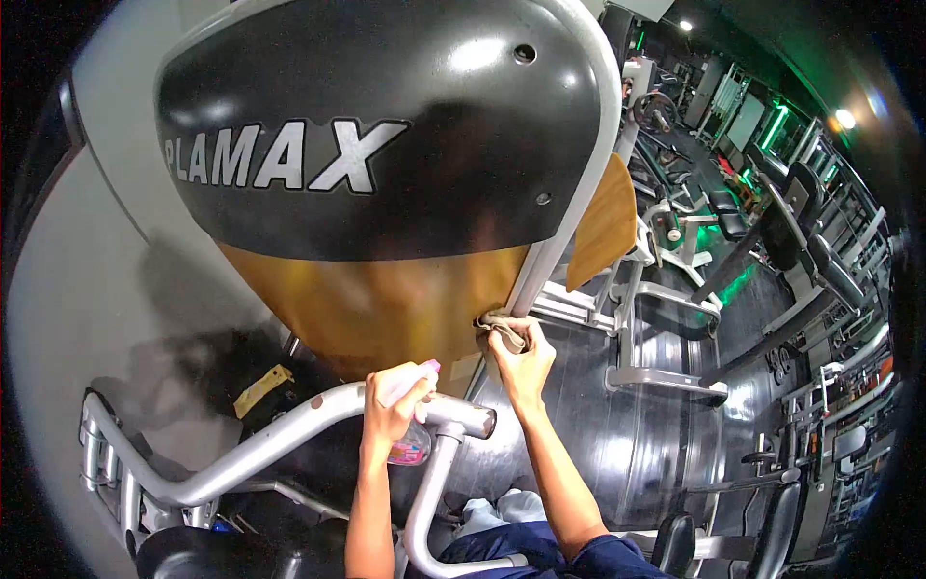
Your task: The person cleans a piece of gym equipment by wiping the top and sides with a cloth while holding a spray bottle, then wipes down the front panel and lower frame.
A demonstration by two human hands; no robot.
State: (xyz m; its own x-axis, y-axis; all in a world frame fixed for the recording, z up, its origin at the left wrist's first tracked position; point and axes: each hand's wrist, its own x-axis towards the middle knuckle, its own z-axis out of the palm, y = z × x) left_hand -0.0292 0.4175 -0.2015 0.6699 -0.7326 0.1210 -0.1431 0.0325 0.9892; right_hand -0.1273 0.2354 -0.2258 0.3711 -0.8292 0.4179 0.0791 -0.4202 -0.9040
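My left hand (394, 400) is wrapped round a spray bottle (411, 446) with pink liquid in its clear lower part and a pink tip at the top. It overlaps the thick silver bar of the gym machine in this view. Pinched in my right hand (524, 357) is a greyish-brown cloth (502, 330), which lies against the silver frame edge (540, 262) of the machine. Above both hands rises the machine's black cover (386, 87) with PLAMAX in silver letters, over a glossy amber panel (386, 299).
A bent silver tube (251, 446) crosses in front of me at the left, its paint chipped at the end. Beside it lies a yellow piece (262, 391) near the wall (72, 289). Weight machines and benches (733, 217) line the dark floor (617, 444) to the right.
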